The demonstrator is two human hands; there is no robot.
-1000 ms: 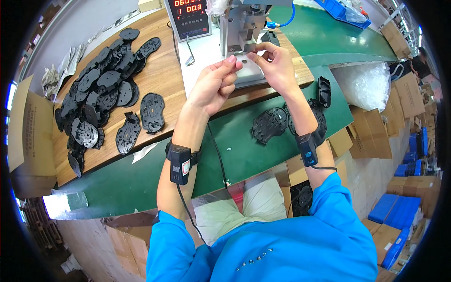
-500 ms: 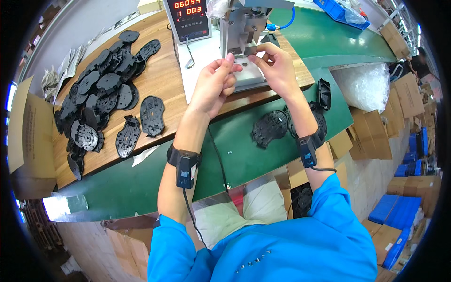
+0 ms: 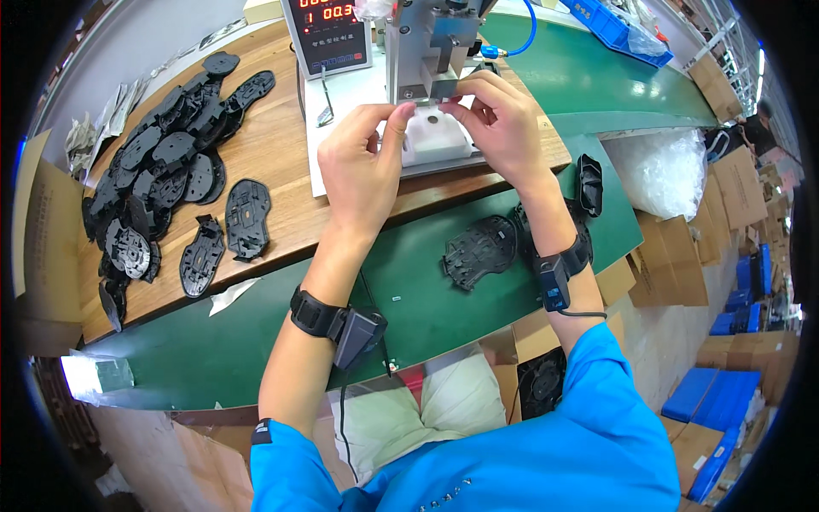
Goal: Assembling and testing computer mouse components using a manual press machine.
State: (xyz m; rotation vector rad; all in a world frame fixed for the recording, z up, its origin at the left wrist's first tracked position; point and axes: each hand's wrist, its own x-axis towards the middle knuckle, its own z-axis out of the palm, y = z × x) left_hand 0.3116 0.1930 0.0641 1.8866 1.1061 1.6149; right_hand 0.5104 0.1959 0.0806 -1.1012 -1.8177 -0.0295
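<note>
Under the head of a metal bench press (image 3: 413,60), both my hands reach to a white fixture block (image 3: 439,141). My left hand (image 3: 363,162) is closed, thumb and fingertips pinched at the left side of the gap below the press head. From the right, my right hand (image 3: 503,128) is also closed, with its thumb and index fingertip near the top of the block. The fingertips of the two hands are a short way apart. Whatever they grip, if anything, is hidden or too small to name.
A controller box (image 3: 333,38) with red digits stands left of the press. Black plastic shells (image 3: 171,149) lie heaped on the wooden board (image 3: 286,111). More shells (image 3: 482,250) lie on the green table (image 3: 409,307). A blue tray (image 3: 618,32) sits at the back right.
My left hand has turned, bringing its fingertips from in front of the block up to the gap under the press head. My right hand stays close to the same spot. The whole view has shifted slightly.
</note>
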